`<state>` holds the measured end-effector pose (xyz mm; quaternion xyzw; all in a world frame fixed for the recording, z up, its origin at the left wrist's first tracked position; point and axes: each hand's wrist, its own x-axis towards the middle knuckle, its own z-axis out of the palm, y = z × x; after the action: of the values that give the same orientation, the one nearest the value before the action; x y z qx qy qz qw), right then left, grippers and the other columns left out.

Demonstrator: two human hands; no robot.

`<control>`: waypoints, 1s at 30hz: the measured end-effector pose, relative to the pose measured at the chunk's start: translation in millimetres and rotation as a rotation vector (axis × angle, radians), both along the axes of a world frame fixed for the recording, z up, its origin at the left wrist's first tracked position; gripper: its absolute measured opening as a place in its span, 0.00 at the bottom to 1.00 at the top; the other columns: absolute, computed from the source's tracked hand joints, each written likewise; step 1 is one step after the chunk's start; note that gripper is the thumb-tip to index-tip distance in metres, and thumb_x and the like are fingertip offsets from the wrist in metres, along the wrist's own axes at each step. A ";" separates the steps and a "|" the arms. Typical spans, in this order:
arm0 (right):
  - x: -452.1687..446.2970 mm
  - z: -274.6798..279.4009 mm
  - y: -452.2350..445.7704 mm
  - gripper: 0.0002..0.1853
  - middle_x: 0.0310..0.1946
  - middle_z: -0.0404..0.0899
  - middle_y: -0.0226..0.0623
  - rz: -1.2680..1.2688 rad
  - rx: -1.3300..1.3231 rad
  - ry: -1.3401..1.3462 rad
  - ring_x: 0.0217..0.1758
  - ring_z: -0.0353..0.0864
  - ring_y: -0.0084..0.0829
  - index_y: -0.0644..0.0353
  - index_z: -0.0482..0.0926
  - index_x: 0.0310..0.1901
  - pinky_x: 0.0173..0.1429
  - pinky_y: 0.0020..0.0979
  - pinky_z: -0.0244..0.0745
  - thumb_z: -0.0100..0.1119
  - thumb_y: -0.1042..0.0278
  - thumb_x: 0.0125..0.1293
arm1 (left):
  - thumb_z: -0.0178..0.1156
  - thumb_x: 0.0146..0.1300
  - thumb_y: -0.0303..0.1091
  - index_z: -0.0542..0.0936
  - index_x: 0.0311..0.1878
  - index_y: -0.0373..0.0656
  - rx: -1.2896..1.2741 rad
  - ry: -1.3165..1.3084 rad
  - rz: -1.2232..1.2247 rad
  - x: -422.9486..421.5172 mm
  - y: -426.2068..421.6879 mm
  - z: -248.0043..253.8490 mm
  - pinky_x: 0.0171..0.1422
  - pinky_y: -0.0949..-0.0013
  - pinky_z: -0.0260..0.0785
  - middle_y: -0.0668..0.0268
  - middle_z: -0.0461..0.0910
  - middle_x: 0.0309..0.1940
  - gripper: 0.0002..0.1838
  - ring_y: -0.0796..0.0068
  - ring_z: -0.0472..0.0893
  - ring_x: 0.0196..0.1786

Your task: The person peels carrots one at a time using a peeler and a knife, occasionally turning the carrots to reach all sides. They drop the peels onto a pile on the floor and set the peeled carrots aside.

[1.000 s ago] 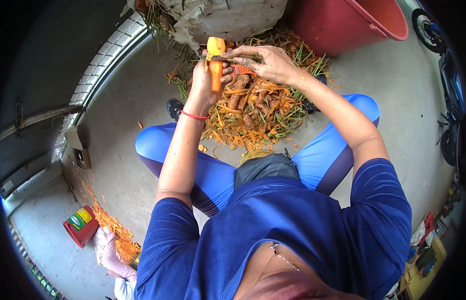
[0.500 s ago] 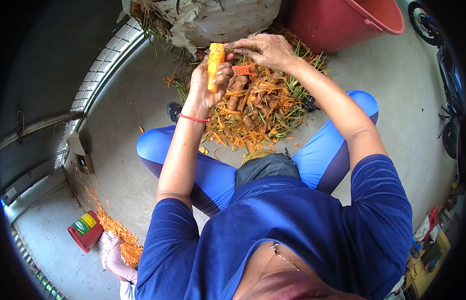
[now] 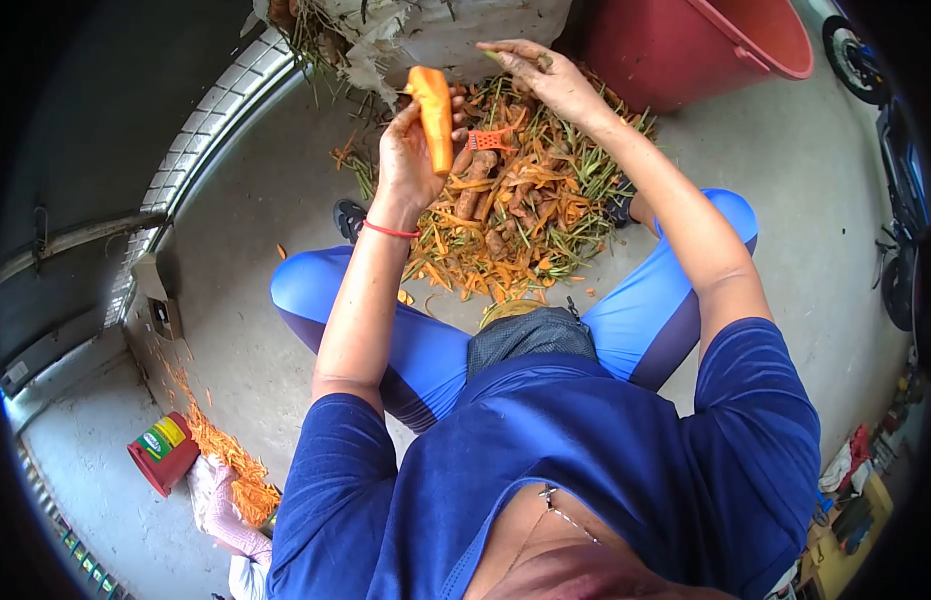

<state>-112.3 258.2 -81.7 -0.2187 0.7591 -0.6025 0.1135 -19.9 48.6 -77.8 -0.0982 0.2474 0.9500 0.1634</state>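
A peeled orange carrot point(image 3: 434, 120) stands nearly upright in my left hand point(image 3: 409, 155), its fingers wrapped round it. To the right and a little higher is my right hand point(image 3: 550, 80), apart from the carrot. A small green bit point(image 3: 493, 56) shows at its fingertips, which are held close together; its exact kind is too small to tell. Just right of my left hand, an orange peeler point(image 3: 491, 139) lies on a heap of peelings point(image 3: 535, 215). Unpeeled, soil-brown carrots point(image 3: 472, 190) lie in the same heap.
A white sack point(image 3: 455, 40) with stems and carrots stands beyond the heap, next to a large red tub point(image 3: 675, 55). At lower left, another person's pink sleeve point(image 3: 225, 510) is near orange shreds point(image 3: 247, 470) and a red bucket point(image 3: 165, 452). A motorbike point(image 3: 897, 180) stands at right.
My right hand has drawn up and away from the carrot's top end. The carrot has turned and tilted in my left hand, showing more of its length. The peeler lies about where it was.
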 end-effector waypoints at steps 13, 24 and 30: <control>38.2 23.6 2.8 0.16 0.46 0.85 0.28 0.143 0.455 0.409 0.46 0.84 0.35 0.26 0.81 0.52 0.51 0.34 0.78 0.53 0.39 0.67 | 0.58 0.59 0.16 0.64 0.64 0.44 -0.514 0.201 -0.061 5.8 14.2 8.5 0.57 0.71 0.69 0.68 0.70 0.55 0.29 0.77 0.73 0.55; 24.7 15.7 1.5 0.15 0.37 0.84 0.29 0.119 0.584 0.583 0.41 0.83 0.34 0.28 0.80 0.54 0.44 0.35 0.78 0.53 0.45 0.68 | 0.59 0.58 0.16 0.70 0.55 0.37 -0.214 -0.006 -0.088 6.9 5.3 0.4 0.58 0.71 0.71 0.62 0.76 0.47 0.21 0.74 0.77 0.50; 24.3 31.1 2.0 0.19 0.47 0.84 0.31 0.268 0.208 0.062 0.52 0.80 0.27 0.36 0.79 0.57 0.61 0.30 0.69 0.51 0.43 0.70 | 0.54 0.54 0.12 0.62 0.62 0.43 -0.514 0.116 0.017 1.7 15.9 4.4 0.55 0.73 0.70 0.67 0.70 0.50 0.31 0.76 0.74 0.50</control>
<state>-87.9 260.2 -50.6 -0.3234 0.7847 -0.4930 0.1914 -18.1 64.5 -73.4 -0.0838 0.4889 0.8613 0.1105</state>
